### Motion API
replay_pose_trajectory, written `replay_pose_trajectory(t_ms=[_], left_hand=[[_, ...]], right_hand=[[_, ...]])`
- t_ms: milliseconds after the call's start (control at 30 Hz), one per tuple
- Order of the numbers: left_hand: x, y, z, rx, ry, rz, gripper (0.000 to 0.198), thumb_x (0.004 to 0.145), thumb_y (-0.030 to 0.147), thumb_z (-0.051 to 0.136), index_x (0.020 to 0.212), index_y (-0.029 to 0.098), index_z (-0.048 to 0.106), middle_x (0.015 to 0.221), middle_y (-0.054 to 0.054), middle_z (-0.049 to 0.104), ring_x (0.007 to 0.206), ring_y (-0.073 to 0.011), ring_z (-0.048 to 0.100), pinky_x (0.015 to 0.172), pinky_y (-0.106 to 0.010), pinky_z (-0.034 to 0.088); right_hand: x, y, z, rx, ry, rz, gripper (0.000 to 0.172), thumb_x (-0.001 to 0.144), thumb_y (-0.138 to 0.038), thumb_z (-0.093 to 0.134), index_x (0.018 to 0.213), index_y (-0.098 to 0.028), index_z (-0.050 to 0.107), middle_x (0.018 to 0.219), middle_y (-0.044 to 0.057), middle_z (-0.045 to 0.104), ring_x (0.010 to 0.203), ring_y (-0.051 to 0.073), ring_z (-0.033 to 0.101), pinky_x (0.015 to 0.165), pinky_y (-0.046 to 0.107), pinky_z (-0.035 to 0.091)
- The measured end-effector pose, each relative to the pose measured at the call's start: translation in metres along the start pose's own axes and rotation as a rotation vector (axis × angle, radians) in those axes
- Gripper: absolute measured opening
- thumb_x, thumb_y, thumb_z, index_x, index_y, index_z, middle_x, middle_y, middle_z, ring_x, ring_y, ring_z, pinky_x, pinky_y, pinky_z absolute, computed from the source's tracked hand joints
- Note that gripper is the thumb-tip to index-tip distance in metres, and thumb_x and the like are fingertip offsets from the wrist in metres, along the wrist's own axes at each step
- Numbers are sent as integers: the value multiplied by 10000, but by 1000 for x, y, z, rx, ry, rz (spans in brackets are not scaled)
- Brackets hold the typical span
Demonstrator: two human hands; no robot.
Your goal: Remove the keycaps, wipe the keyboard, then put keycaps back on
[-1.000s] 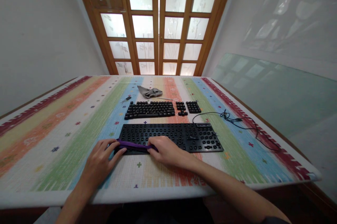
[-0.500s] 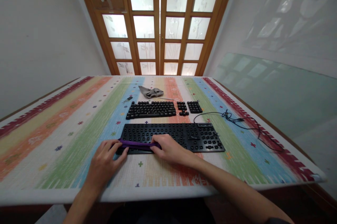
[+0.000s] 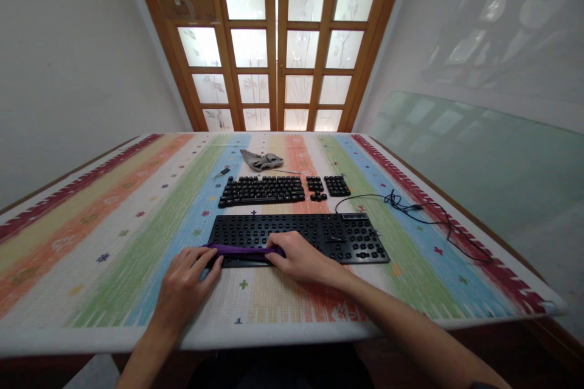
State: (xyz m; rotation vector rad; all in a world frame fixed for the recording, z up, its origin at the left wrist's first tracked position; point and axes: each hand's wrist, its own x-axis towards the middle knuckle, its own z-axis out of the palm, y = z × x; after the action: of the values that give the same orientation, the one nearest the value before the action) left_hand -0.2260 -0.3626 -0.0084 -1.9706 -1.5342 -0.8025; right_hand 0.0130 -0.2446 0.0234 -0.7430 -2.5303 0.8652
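Note:
A black keyboard base (image 3: 319, 234) without keycaps lies near the table's front edge. Along its near left edge stretches a purple cloth (image 3: 241, 249), rolled into a narrow strip. My left hand (image 3: 185, 285) pinches the strip's left end, fingers closed on it. My right hand (image 3: 298, 258) grips the strip's right end and rests on the keyboard's front edge. Behind the base lie the black keycaps (image 3: 262, 189), set out in keyboard layout on the striped tablecloth.
The keyboard's black cable (image 3: 410, 209) coils off to the right. A crumpled grey cloth (image 3: 261, 161) and a small dark tool (image 3: 222, 172) lie behind the keycaps. A striped cloth covers the table (image 3: 114, 237). A glass pane (image 3: 493, 157) leans against the right wall.
Both hands have shifted slightly right along the keyboard's front edge with the purple cloth stretched between them. Nothing else has moved.

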Motion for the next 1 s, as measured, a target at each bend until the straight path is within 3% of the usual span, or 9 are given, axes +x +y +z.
replay_pose_trajectory(t_ms=[233,500,1000], left_hand=[[7,7,-1,-4,-22,51,239,963,182,483,779,157,633,723,-39,627,722,-192,579,728,-347,501],[4,9,2,-30,-30,24,181,949,184,484,920,147,659,804,-61,645,774,-202,611,752,-362,532],[3,12,9,-130,-21,19,217,924,118,456,988,134,664,896,-90,676,846,-208,646,786,-354,569]], right_hand=[[-2,6,-1,5,13,-5,62,838,-131,613,791,-150,648,698,-3,600,638,109,495,622,216,327],[-8,8,-7,12,10,17,64,839,-122,618,789,-147,648,693,-7,590,636,109,485,634,226,334],[-19,15,-18,-2,8,66,55,836,-136,631,801,-151,670,703,2,621,631,110,500,632,224,332]])
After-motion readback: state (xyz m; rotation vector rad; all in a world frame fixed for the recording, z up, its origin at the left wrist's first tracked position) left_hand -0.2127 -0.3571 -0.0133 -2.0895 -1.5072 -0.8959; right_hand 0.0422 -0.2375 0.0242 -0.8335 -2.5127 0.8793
